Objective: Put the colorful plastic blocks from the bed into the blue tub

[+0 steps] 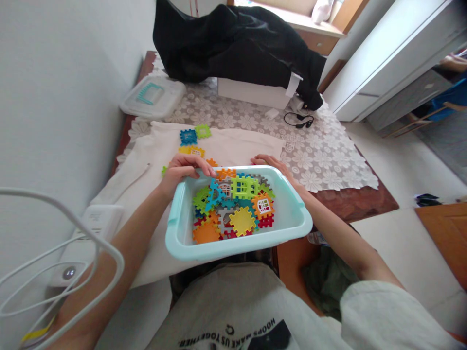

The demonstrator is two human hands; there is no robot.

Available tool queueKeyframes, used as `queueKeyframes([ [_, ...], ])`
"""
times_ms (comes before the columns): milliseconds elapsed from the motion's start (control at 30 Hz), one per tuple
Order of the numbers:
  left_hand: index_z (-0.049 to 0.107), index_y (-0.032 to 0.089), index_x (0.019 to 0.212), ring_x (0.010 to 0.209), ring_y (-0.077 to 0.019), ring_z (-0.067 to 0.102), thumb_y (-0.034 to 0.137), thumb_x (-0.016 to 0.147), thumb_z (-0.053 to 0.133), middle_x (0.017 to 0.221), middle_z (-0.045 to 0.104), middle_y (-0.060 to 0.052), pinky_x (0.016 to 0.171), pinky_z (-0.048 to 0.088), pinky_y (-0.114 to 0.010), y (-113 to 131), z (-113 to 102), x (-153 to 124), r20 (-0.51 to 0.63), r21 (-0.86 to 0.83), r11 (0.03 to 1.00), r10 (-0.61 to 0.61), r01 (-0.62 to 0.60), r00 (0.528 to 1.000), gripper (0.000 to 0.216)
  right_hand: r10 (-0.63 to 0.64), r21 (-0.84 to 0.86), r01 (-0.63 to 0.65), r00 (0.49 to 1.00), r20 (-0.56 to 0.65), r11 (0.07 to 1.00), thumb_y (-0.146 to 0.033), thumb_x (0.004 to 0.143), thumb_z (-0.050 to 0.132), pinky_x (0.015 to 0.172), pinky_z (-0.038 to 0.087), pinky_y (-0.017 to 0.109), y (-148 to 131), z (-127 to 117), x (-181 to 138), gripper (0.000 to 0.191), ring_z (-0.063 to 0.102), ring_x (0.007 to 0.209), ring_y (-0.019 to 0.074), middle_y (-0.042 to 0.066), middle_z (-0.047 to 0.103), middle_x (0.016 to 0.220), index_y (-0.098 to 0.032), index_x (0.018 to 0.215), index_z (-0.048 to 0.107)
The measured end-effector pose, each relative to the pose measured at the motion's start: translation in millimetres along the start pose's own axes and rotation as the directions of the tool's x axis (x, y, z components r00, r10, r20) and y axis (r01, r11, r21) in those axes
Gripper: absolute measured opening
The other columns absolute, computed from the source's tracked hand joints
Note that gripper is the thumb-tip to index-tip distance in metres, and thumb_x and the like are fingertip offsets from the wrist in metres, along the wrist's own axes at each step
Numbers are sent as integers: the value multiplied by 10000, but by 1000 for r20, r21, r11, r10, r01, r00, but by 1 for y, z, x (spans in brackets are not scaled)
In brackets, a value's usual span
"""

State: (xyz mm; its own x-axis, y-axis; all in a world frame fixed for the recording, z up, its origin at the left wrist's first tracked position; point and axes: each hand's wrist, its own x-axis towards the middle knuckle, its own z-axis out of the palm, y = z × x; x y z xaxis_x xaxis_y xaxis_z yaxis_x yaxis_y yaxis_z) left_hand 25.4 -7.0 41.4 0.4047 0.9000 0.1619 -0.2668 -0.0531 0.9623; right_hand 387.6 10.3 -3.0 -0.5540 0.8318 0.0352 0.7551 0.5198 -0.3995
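A light teal plastic bin is held tilted over the table's near edge, its far rim lifted. Several colourful interlocking toy tiles lie heaped inside it. My left hand is closed round the bin's far left corner. My right hand grips the far right rim, fingers curled over the edge. A few loose tiles, blue, green and yellow, lie on the white cloth just beyond the bin.
A clear lidded box sits at the back left. A black garment drapes over a white box. Black earphones lie on the lace tablecloth. A white power strip and cables are at my left.
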Motion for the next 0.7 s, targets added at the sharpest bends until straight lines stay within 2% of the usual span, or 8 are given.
queueKeyframes([
  [100, 885, 181, 692, 742, -240, 789, 130, 604, 672, 780, 874, -104, 729, 618, -305, 1, 2, 0, 4, 6, 1000, 5, -5, 1000, 236, 67, -138, -76, 995, -70, 988, -334, 1149, 533, 1182, 537, 509, -3, 3, 31, 510, 622, 1413, 367, 207, 595, 1651, -165, 1628, 587],
  [167, 886, 181, 685, 735, -231, 786, 125, 591, 671, 776, 874, -99, 730, 618, -293, 2, 2, 1, -1, 6, 1000, 11, -11, 1000, 241, 85, -164, -100, 992, -96, 981, -416, 1160, 530, 1174, 535, 506, -3, 8, 50, 534, 632, 1401, 375, 215, 605, 1635, -154, 1621, 595],
  [267, 887, 190, 682, 736, -233, 786, 125, 587, 664, 775, 875, -92, 729, 624, -294, 3, 3, 1, -15, 12, 1000, 11, -11, 1000, 251, -1, -170, -11, 997, -72, 985, -452, 1123, 617, 1144, 529, 470, -4, 17, 67, 541, 634, 1381, 365, 199, 621, 1613, -192, 1597, 614],
  [400, 883, 194, 675, 739, -242, 797, 136, 595, 665, 773, 875, -92, 722, 632, -301, 3, 4, 0, -22, 9, 1000, -7, 7, 1000, 239, -86, -150, 78, 995, -43, 986, -412, 1102, 641, 1013, 536, 404, -1, 26, 69, 365, 651, 1282, 326, 169, 680, 1494, -233, 1415, 697],
  [567, 873, 178, 662, 745, -247, 815, 159, 609, 719, 766, 870, -102, 727, 634, -292, 2, 4, 0, -41, -3, 1000, -9, 8, 999, 164, -39, -124, 24, 991, -126, 992, -434, 1117, 572, 921, 510, 379, -1, 30, 66, 316, 661, 1207, 319, 173, 726, 1356, -207, 1298, 696],
  [700, 868, 183, 664, 733, -258, 808, 175, 625, 745, 751, 864, -103, 718, 633, -314, 2, 4, 0, -48, 5, 1000, -1, 1, 999, 130, 30, -68, -43, 982, -188, 997, -376, 1051, 561, 943, 503, 377, -3, 27, 65, 268, 681, 1123, 306, 148, 769, 1245, -216, 1214, 702],
])
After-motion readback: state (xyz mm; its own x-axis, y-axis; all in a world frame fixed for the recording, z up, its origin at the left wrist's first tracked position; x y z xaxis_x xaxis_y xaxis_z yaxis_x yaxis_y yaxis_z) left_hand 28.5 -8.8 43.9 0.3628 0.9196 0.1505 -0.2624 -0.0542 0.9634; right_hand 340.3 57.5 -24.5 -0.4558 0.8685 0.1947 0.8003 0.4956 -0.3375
